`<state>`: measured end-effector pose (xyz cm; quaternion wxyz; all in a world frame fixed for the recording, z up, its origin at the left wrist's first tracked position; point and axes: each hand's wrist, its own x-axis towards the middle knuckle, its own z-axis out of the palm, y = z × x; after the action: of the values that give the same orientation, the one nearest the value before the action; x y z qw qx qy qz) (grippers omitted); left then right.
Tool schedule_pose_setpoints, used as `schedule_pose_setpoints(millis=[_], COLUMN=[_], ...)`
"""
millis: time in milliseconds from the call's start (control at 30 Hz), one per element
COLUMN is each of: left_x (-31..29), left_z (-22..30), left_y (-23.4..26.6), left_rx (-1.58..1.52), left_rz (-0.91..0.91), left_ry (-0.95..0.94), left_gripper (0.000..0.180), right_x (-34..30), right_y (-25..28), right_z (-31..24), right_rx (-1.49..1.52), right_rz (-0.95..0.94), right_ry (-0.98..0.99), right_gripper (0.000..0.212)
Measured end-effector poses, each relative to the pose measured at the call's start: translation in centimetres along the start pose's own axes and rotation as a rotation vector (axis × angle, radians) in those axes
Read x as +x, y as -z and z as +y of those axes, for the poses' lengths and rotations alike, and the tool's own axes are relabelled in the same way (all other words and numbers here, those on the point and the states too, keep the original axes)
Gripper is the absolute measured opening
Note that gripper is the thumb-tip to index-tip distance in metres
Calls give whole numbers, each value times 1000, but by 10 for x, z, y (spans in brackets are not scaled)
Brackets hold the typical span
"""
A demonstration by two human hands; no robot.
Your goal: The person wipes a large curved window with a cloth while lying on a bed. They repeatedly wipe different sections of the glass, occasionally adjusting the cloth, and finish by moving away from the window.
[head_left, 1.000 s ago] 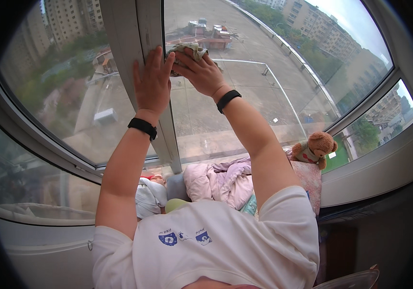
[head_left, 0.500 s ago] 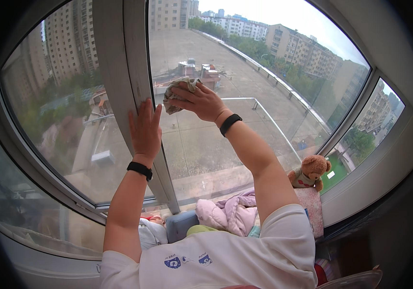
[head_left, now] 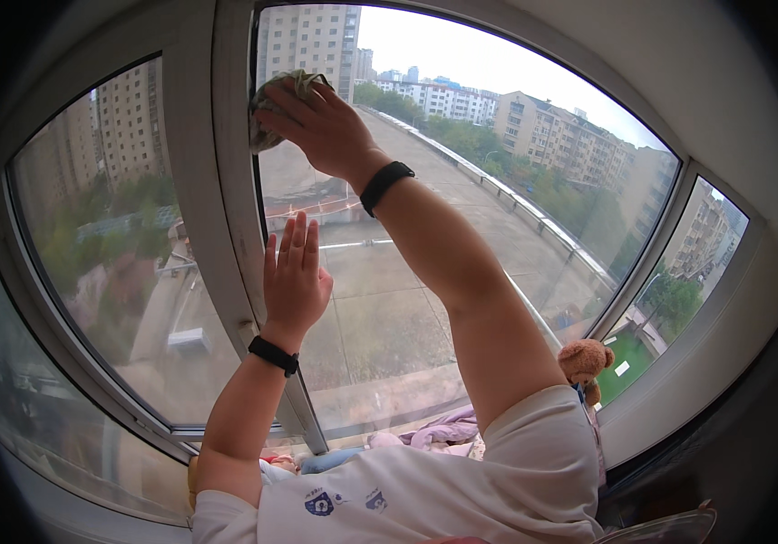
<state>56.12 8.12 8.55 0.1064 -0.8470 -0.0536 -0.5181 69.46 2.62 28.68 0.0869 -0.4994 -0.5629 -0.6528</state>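
My right hand (head_left: pixel 333 136) is closed on a crumpled greyish patterned cloth (head_left: pixel 263 136). It presses the cloth to the upper left edge of the large window pane (head_left: pixel 389 317), partly over the grey window frame post (head_left: pixel 233 163). Lower down, my left hand (head_left: pixel 295 286) is raised with its fingers stretched upward, near the same post and the pane's left edge. Nothing is in it. Whether its palm touches the glass I cannot tell. Dark bands circle both wrists.
A brown teddy bear (head_left: pixel 584 363) sits at the right end of the sill. Lilac bedding (head_left: pixel 448 428) and a blue cushion (head_left: pixel 330 460) lie below the window. A second pane (head_left: pixel 103 245) stands left of the post. A clear rounded rim (head_left: pixel 679 529) shows at lower right.
My right hand has carried the cloth up and left, from the glass to the pane's upper left edge. My left hand has shifted slightly down and right. The view has tilted.
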Motion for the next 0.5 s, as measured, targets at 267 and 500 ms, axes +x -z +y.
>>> schedule_pose_setpoints(millis=[267, 500], left_x=[29, 24], left_z=[21, 18], left_y=[-19, -23], left_rx=[-6, 100], left_rz=[-82, -115], left_ry=[78, 76], left_gripper=[94, 98], right_x=[43, -31], right_y=[3, 46], right_z=[66, 161], right_rx=[12, -91], right_rz=[174, 172], right_ry=[-56, -209], right_gripper=[48, 47])
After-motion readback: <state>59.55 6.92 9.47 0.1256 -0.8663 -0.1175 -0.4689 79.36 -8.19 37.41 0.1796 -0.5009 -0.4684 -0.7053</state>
